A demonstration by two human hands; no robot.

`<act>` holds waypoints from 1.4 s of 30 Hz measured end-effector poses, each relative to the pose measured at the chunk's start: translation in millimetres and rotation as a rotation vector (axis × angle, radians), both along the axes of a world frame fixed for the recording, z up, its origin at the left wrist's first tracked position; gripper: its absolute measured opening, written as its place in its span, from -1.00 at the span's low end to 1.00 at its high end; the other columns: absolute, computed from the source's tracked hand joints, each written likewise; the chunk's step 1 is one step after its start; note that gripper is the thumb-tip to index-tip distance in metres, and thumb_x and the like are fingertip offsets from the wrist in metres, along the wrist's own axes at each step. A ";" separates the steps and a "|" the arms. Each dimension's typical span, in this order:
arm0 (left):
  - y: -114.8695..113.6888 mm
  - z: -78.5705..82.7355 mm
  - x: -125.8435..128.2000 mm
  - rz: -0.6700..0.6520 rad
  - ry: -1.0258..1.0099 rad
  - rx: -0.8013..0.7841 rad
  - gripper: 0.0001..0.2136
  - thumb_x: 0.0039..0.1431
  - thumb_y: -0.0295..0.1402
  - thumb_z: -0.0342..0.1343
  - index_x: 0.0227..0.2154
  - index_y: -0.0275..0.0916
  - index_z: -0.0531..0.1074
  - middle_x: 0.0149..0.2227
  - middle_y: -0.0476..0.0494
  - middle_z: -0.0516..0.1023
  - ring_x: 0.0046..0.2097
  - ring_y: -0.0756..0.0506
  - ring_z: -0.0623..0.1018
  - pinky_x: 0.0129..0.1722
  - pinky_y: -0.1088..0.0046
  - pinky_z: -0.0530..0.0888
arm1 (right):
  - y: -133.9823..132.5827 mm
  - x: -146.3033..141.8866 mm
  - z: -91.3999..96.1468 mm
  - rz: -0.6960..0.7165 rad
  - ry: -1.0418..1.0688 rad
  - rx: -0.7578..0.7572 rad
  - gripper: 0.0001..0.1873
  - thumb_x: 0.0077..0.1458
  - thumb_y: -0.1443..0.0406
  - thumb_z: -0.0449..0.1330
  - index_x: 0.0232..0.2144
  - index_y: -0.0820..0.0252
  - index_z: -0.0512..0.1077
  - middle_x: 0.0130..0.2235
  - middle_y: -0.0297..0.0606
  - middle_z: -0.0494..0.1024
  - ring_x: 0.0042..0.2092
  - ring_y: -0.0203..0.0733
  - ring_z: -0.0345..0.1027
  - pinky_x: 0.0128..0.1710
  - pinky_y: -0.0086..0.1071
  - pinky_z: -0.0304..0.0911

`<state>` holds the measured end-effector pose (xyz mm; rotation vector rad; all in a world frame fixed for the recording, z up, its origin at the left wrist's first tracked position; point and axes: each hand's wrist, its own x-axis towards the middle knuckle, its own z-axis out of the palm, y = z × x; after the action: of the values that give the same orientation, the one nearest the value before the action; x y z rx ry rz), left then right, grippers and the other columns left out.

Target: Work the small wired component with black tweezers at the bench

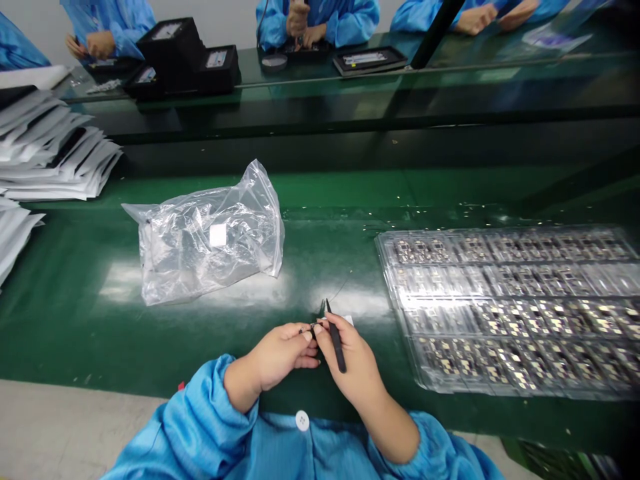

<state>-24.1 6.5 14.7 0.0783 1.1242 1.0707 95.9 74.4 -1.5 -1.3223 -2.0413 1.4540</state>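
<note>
Close to the table's front edge, my left hand pinches a small dark electronic part, mostly covered by the fingers. My right hand meets it there, thumb and fingertips at the same part. Black tweezers lie along my right hand, tucked between thumb and index finger, tips pointing away from me. A bit of white shows just behind the right fingers. To the right lies a clear plastic tray with rows of small circuit boards.
A clear plastic bag with a white label lies left of centre. Stacked white envelopes fill the far left. Beyond a raised ledge stand black boxes and a black tray, where several co-workers in blue sleeves work with their hands.
</note>
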 end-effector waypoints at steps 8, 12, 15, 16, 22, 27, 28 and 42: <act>0.9 0.5 -0.2 0.022 -0.018 -0.019 -0.64 -0.17 -0.15 0.22 -0.36 -0.32 0.41 -0.42 -0.12 0.41 -0.31 -0.07 0.44 -0.20 0.31 0.33 | 2.7 3.5 1.5 0.021 0.053 -0.033 -0.60 0.02 0.08 0.04 -0.14 0.18 0.30 -0.19 -0.18 0.50 -0.18 -0.13 0.40 -0.16 -0.27 0.32; 1.4 0.5 -0.3 0.040 -0.024 -0.043 -0.65 -0.21 -0.15 0.25 -0.41 -0.31 0.40 -0.44 -0.10 0.40 -0.36 -0.03 0.43 -0.22 0.32 0.34 | 4.7 5.3 2.2 0.031 0.044 -0.058 -0.61 0.03 0.08 0.03 -0.14 0.17 0.29 -0.20 -0.21 0.50 -0.17 -0.14 0.40 -0.15 -0.25 0.31; 1.5 1.5 0.3 0.041 -0.020 -0.043 -0.64 -0.22 -0.15 0.25 -0.41 -0.32 0.40 -0.44 -0.10 0.39 -0.36 -0.03 0.43 -0.22 0.31 0.34 | 4.5 4.5 2.6 0.025 0.031 -0.059 -0.61 0.03 0.08 0.03 -0.14 0.17 0.30 -0.20 -0.21 0.51 -0.19 -0.13 0.40 -0.16 -0.24 0.31; 1.5 1.9 0.6 0.041 -0.017 -0.041 -0.63 -0.22 -0.14 0.25 -0.40 -0.32 0.40 -0.43 -0.11 0.40 -0.35 -0.04 0.43 -0.21 0.30 0.34 | 4.2 4.2 2.6 0.023 0.029 -0.058 -0.61 0.02 0.08 0.03 -0.15 0.18 0.30 -0.21 -0.20 0.51 -0.19 -0.13 0.41 -0.16 -0.24 0.31; 1.6 1.5 1.2 0.040 0.005 -0.028 -0.61 -0.22 -0.12 0.24 -0.37 -0.31 0.41 -0.41 -0.11 0.40 -0.31 -0.06 0.43 -0.19 0.29 0.33 | 6.5 4.1 4.1 0.038 0.036 -0.063 -0.61 0.02 0.09 0.04 -0.14 0.16 0.30 -0.21 -0.21 0.50 -0.18 -0.12 0.40 -0.16 -0.23 0.31; 0.6 1.2 1.1 0.040 0.017 -0.024 -0.61 -0.21 -0.12 0.24 -0.36 -0.31 0.41 -0.42 -0.10 0.38 -0.32 -0.05 0.42 -0.19 0.29 0.34 | 11.0 2.8 7.3 0.072 0.028 -0.074 -0.63 0.03 0.09 0.04 -0.16 0.15 0.31 -0.22 -0.20 0.51 -0.19 -0.11 0.41 -0.15 -0.21 0.31; 0.5 1.4 1.2 0.041 0.016 -0.023 -0.61 -0.21 -0.12 0.24 -0.36 -0.32 0.41 -0.42 -0.10 0.38 -0.32 -0.05 0.42 -0.19 0.29 0.34 | 11.3 2.4 7.5 0.073 0.022 -0.070 -0.63 0.03 0.10 0.04 -0.16 0.16 0.31 -0.22 -0.20 0.51 -0.19 -0.11 0.41 -0.16 -0.22 0.31; 1.4 -2.2 -1.7 0.057 -0.050 -0.064 -0.72 -0.13 -0.20 0.22 -0.42 -0.31 0.38 -0.47 -0.06 0.40 -0.43 0.02 0.43 -0.25 0.35 0.37 | 5.8 7.8 -2.8 0.016 0.073 -0.038 -0.65 0.06 0.11 0.05 -0.13 0.14 0.32 -0.19 -0.22 0.51 -0.16 -0.13 0.40 -0.14 -0.25 0.31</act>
<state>-25.7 8.0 12.5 -0.0311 1.1202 1.0809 103.7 80.2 -4.3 -1.2515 -1.9918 1.5319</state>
